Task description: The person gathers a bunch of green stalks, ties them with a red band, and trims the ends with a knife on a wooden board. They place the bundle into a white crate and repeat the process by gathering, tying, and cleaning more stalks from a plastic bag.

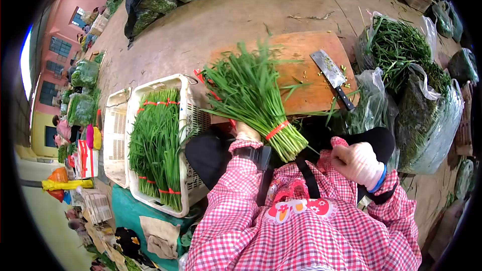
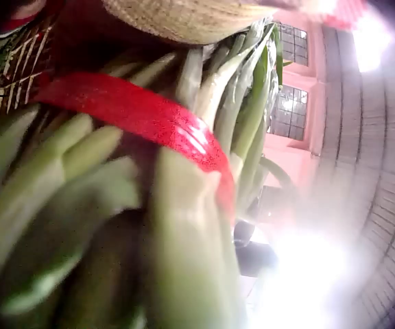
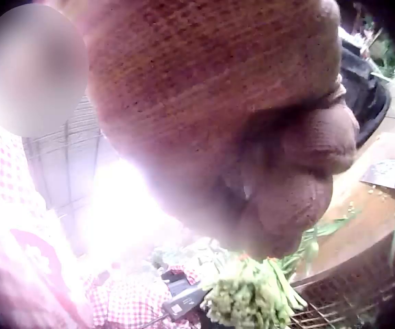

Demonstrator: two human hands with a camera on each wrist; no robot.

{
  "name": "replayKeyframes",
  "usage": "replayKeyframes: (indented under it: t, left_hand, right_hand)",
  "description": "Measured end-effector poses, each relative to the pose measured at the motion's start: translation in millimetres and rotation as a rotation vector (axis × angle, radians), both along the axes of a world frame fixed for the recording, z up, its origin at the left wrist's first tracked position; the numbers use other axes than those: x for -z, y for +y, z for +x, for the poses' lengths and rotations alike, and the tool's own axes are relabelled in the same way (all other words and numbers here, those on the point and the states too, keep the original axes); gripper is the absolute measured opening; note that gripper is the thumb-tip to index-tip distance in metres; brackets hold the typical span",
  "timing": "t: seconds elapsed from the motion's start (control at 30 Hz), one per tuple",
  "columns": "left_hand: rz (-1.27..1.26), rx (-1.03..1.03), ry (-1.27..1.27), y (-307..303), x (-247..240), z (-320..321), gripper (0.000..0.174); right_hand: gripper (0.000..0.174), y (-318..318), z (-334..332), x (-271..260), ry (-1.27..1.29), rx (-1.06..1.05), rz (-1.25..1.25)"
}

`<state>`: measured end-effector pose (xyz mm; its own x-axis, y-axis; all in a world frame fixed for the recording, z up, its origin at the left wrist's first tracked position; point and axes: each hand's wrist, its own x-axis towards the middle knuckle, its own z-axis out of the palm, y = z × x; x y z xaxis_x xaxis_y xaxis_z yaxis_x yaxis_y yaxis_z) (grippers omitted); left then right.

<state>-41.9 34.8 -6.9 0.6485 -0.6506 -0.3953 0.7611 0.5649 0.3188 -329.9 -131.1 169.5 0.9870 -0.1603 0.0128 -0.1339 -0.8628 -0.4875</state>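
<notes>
Bundle (image 1: 258,98) at frame centre, held near its red band (image 1: 276,129) by the left hand (image 1: 247,132); right hand (image 1: 360,164) curled at lower right, nothing visible inside. Likely risk: stems (image 1: 289,143) slipping free if banded loosely, or leaves (image 1: 232,75) bruising under a tight grip.

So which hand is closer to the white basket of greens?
Left. The left hand holds a green bundle to the right of the white basket; the right hand is farther off, over on the bundle's other side.

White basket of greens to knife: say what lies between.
In the head view, the bunch of greens in the left hand, then part of the wooden board.
</notes>
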Motion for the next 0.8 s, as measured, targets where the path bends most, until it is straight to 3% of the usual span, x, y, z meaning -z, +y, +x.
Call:
replayKeyframes:
  t: [0.03, 0.07, 0.1, 0.13, 0.2, 0.23, 0.27, 0.37, 0.43, 0.57, 0.6, 0.63, 0.7, 0.73, 0.8]
  left_hand:
    - [-0.024, -0.028, -0.007, 1.7, -4.4, 3.3, 0.054]
    - [0.053, -0.049, -0.288, 4.8, 27.2, 14.8, 0.054]
    - [0.086, -0.052, -0.343, 6.0, 31.8, 17.5, 0.053]
    - [0.12, -0.056, -0.396, 2.3, 10.4, 14.3, 0.052]
    - [0.101, -0.039, -0.05, 1.2, -40.3, 2.6, 0.05]
    - [-0.119, -0.037, 0.126, 3.7, -34.2, 5.1, 0.049]
    - [-0.343, -0.035, 0.295, 7.7, -22.4, 11.0, 0.048]
    - [0.013, 0.029, -0.287, 5.9, -13.7, 18.2, 0.047]
    - [-0.088, -0.053, -0.125, 8.0, -25.9, 11.7, 0.047]
    - [0.055, -0.095, -0.106, 15.2, -15.7, 14.8, 0.054]
    - [0.104, -0.076, -0.131, 12.0, -34.1, 7.0, 0.054]
    - [-0.058, 0.007, -0.112, 12.1, -49.5, -0.9, 0.052]
    - [-0.186, 0.046, -0.232, 13.8, -27.9, -1.1, 0.053]
    - [-0.085, 0.054, -0.28, 12.7, -36.1, -9.6, 0.057]
    - [-0.176, 0.042, -0.179, 15.5, -35.0, -18.1, 0.056]
  right_hand:
    - [0.014, -0.5, -9.5, 4.0, 0.007, 0.032, 0.038]
    - [0.013, -1.9, -20.0, 8.3, 0.006, 0.09, 0.114]
    - [0.009, -3.1, -26.4, -0.7, 0.05, 0.135, 0.152]
    - [0.008, -6.2, -34.3, -0.9, 0.053, 0.179, 0.16]
    - [0.01, -12.2, -45.0, -4.4, 0.067, 0.301, 0.231]
    - [0.009, -17.0, -49.2, -0.7, 0.063, 0.309, 0.208]
    - [0.009, -19.9, -48.8, -0.1, 0.085, 0.292, 0.131]
    - [0.014, -31.3, -44.4, 24.7, 0.173, 0.172, -0.169]
    - [0.03, -21.0, -20.8, 14.2, 0.072, 0.133, -0.065]
    - [0.032, 3.1, 38.7, -25.0, -0.144, 0.04, 0.172]
    - [0.029, 7.5, 53.1, -28.3, -0.254, -0.011, 0.208]
    - [0.025, 11.4, 67.8, -33.4, -0.346, -0.046, 0.202]
    - [0.02, 17.5, 93.6, -47.3, -0.458, -0.111, 0.239]
    - [0.02, 19.7, 106.0, -54.5, -0.493, -0.142, 0.275]
    - [0.019, 17.8, 130.0, -58.5, -0.545, -0.177, 0.298]
